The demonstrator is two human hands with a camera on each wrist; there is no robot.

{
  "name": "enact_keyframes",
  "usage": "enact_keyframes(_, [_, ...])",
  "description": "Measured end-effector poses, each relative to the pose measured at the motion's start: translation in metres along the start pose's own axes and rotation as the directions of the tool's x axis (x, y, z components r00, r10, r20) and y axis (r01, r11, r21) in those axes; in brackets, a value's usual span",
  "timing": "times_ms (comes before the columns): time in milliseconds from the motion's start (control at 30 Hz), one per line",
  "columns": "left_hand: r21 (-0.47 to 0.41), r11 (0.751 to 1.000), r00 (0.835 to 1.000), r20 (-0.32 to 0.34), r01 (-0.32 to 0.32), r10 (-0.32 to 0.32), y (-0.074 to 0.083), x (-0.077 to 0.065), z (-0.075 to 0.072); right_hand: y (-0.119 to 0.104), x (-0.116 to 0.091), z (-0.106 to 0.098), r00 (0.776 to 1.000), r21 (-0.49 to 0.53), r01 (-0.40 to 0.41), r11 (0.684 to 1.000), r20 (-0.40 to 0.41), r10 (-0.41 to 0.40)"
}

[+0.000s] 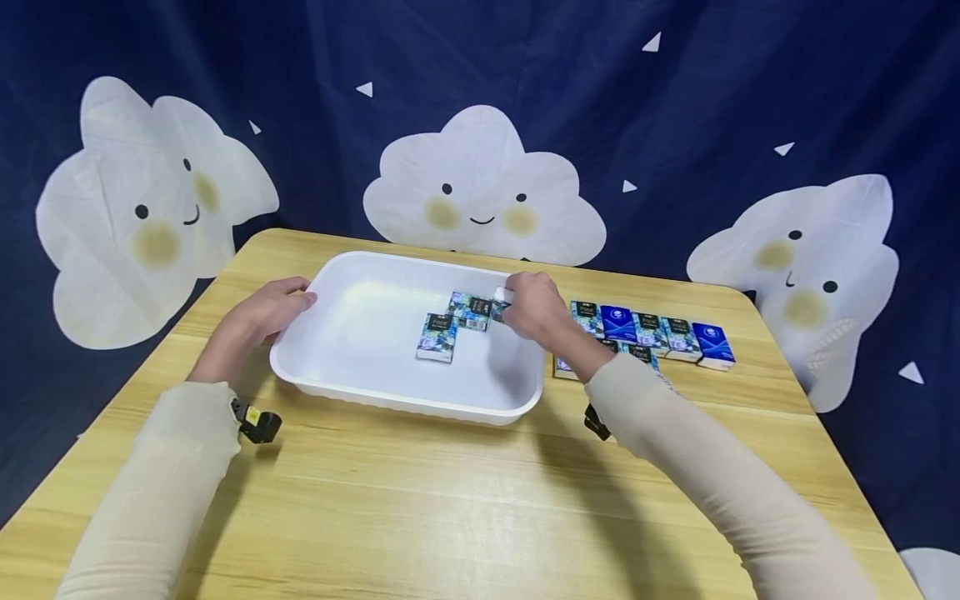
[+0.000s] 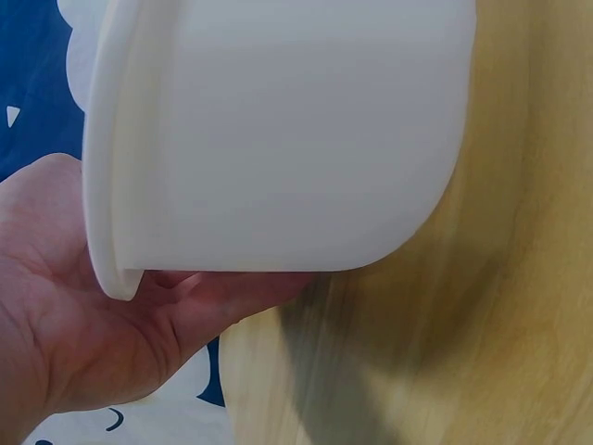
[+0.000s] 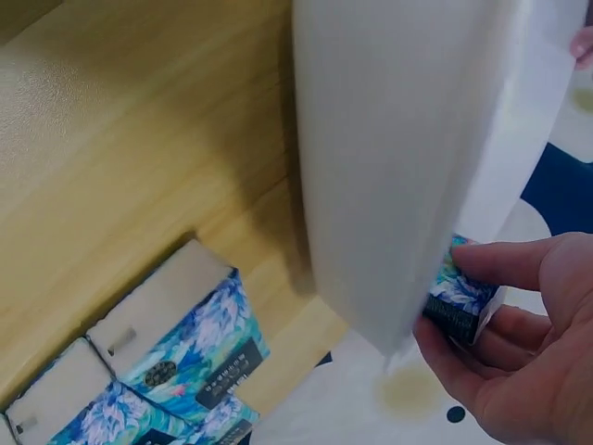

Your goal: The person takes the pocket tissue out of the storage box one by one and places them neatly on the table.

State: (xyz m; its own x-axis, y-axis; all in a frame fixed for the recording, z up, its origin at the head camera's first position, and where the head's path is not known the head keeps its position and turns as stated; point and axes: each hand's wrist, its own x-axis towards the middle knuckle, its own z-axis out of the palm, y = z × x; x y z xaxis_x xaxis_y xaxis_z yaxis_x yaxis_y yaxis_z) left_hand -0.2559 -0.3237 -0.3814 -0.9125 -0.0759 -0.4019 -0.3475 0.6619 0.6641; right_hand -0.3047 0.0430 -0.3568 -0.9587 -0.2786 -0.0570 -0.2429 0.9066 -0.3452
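Observation:
A white plastic tray (image 1: 360,367) stands on the wooden table. My left hand (image 1: 273,308) grips its left rim, thumb over the edge and fingers under the outer side, as the left wrist view also shows. My right hand (image 1: 536,308) is over the tray's right end. Between thumb and fingers it pinches a small floral tissue pack (image 3: 459,295) with a dark label. Two similar packs lie inside the tray: one floral pack (image 1: 437,337) upright to my view, another floral pack (image 1: 471,310) turned sideways behind it.
Right of the tray, several tissue packs lie in rows, floral ones (image 1: 650,332) and blue ones (image 1: 712,343); my right forearm hides part of them. The wooden table (image 1: 420,500) ends at a dark blue curtain (image 1: 315,50) with white clouds.

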Motion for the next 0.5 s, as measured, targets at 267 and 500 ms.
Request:
enact_keyframes(267, [0.005, 1.000, 1.000, -0.004, 0.001, -0.001, 0.001, 0.000, 0.000, 0.002, -0.016, -0.025, 0.992, 0.014, 0.111, 0.994, -0.059, -0.110])
enact_keyframes(500, [-0.014, 0.999, 0.999, 0.010, 0.032, -0.032, -0.001, 0.001, -0.001, 0.004, -0.028, -0.041, 0.990, 0.031, 0.127, 0.991, -0.070, -0.125])
